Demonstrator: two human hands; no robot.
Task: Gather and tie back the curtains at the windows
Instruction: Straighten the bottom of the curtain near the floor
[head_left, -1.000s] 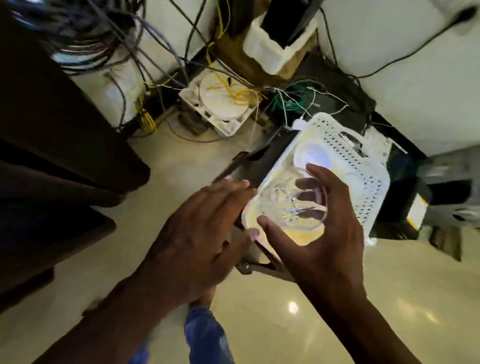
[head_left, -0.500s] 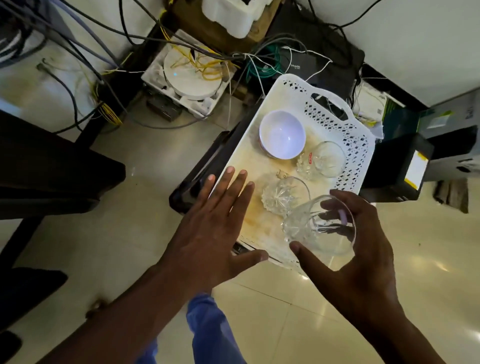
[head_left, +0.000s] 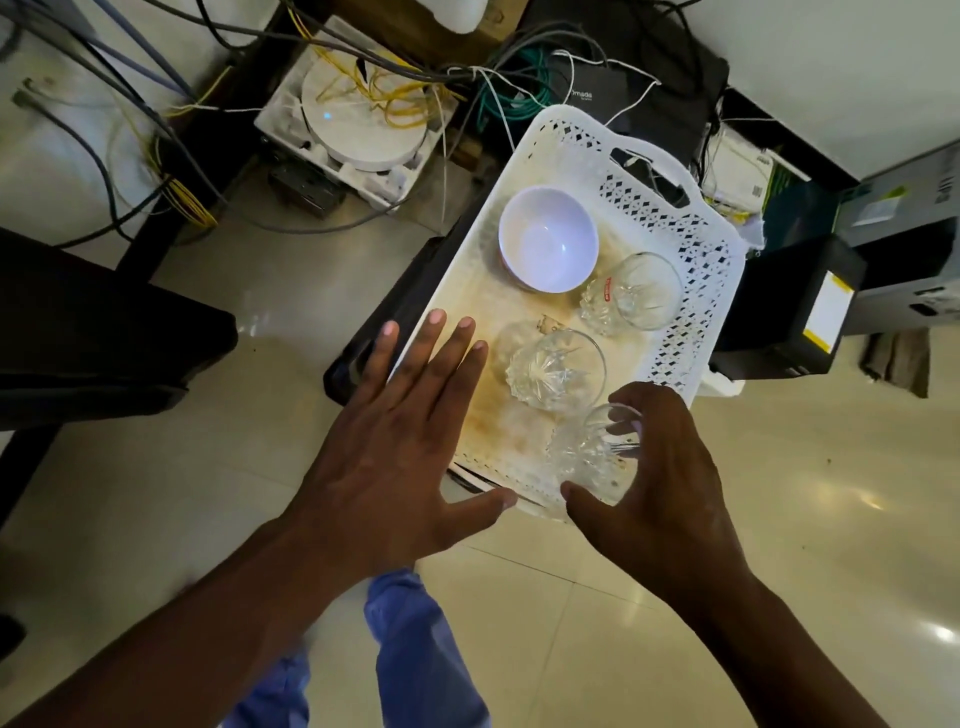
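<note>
No curtain or window is in view. A white perforated tray (head_left: 691, 280) with a stained floor lies on a low black stand. On it stand a white bowl (head_left: 545, 236) and two cut-glass tumblers (head_left: 558, 371), (head_left: 631, 291). My right hand (head_left: 660, 483) grips a third glass tumbler (head_left: 589, 457) at the tray's near right corner. My left hand (head_left: 395, 447) hovers flat, fingers spread, over the tray's near left edge and holds nothing.
A round white device (head_left: 363, 117) in packaging sits among tangled cables (head_left: 156, 104) at the back. A black box (head_left: 795, 306) stands right of the tray. A dark chair (head_left: 93, 322) is at the left. Glossy tiled floor (head_left: 805, 545) surrounds the stand.
My right hand has brought the glass tumbler down from above the tray to its near right corner. The left hand stayed spread by the tray's left edge. My view tilted down.
</note>
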